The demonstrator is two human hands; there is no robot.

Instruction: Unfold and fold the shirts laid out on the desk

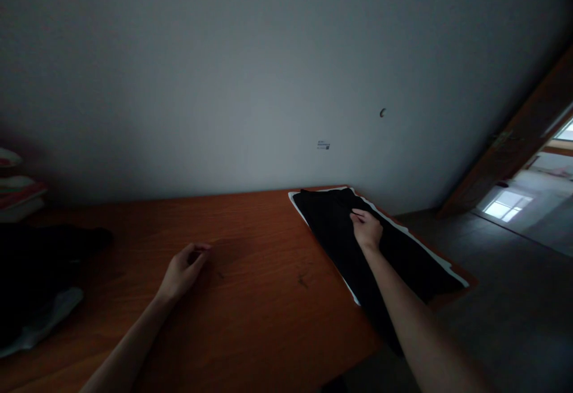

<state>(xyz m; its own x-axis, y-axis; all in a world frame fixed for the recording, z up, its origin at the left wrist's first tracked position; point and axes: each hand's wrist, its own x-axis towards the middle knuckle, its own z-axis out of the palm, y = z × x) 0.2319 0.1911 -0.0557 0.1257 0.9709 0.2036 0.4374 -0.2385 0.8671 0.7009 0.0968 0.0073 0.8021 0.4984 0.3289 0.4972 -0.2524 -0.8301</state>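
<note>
The view is dim and softly blurred, with window-shaped glare on the floor beyond the doorway.

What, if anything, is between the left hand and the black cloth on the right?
Nothing visible: only tabletop lies between the left hand and the cloth's near edge. The right hand is over the cloth itself, beyond that edge.
</note>
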